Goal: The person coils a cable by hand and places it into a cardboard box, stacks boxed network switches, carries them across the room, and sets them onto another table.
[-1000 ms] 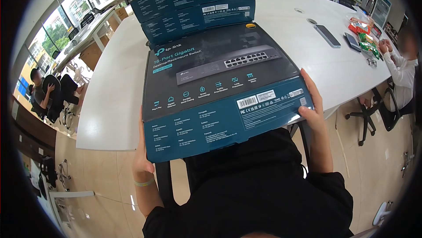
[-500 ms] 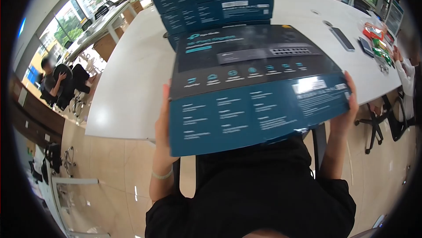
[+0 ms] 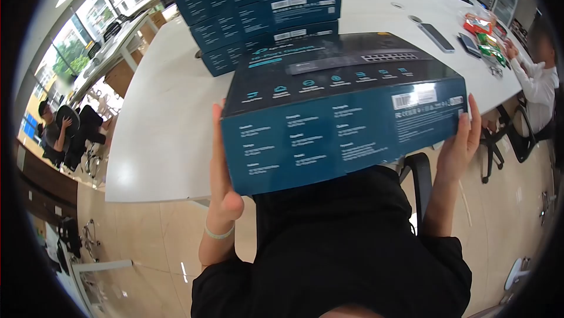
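A dark grey and teal network switch box (image 3: 343, 136) is held up in front of my body, over the near table edge. My left hand (image 3: 222, 168) presses flat along its left end, thumb at the lower corner. My right hand (image 3: 461, 142) grips the right end, with fingers on the end and front edge. The printed top tilts away from me, and the side with white text and a barcode label faces me. Just behind it, a stack of similar teal boxes (image 3: 258, 15) stands on the white table (image 3: 153, 124), its lower part partly hidden by the held box.
To the right on the table lie a long grey device (image 3: 437, 37), a dark phone (image 3: 469, 45) and colourful snack packets (image 3: 487, 39). A person in white (image 3: 537, 77) sits at the right edge. Another person (image 3: 56, 130) sits far left. A black chair (image 3: 418, 180) is close behind the box.
The held box has tipped so its text side faces me more squarely and its top looks narrower. My left thumb now shows at the lower corner. The view has shifted slightly.
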Tool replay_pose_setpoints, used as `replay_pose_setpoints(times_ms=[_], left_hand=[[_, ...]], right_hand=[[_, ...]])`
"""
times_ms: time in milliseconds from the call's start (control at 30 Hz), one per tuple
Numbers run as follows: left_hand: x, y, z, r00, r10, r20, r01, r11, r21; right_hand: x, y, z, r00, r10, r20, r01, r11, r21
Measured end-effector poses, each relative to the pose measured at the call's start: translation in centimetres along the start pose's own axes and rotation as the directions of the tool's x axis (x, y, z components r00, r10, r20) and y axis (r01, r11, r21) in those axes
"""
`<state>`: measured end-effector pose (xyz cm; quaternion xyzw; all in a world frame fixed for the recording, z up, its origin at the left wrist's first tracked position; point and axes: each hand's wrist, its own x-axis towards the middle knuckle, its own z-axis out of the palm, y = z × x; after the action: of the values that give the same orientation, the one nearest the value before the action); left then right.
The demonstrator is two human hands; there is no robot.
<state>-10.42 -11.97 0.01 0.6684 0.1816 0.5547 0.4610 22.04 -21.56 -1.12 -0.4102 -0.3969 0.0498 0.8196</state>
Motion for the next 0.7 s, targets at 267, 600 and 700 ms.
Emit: replay_pose_setpoints(times_ms=[267,600,700], left_hand=[[-0.4,-1.0,-0.1,0.993,0.100,-0.065,-0.098,0.994,0.039],[-1.1,0.6,0.7,0.987,0.092,-0.130,-0.069,0.983,0.172],[-1.1,0.9,1.2,0.978,0.109,-0.177,-0.067,0.971,0.231]], right_hand=[[-1.5,1.3,2.0,0.856,-0.461,0.237,0.517,0.735,-0.438],[-0.7,2.1,2.8,0.834,-0.513,0.204,0.518,0.602,-0.608],[-0.3,2.1,2.8,0.851,-0.484,0.205,0.502,0.634,-0.589]])
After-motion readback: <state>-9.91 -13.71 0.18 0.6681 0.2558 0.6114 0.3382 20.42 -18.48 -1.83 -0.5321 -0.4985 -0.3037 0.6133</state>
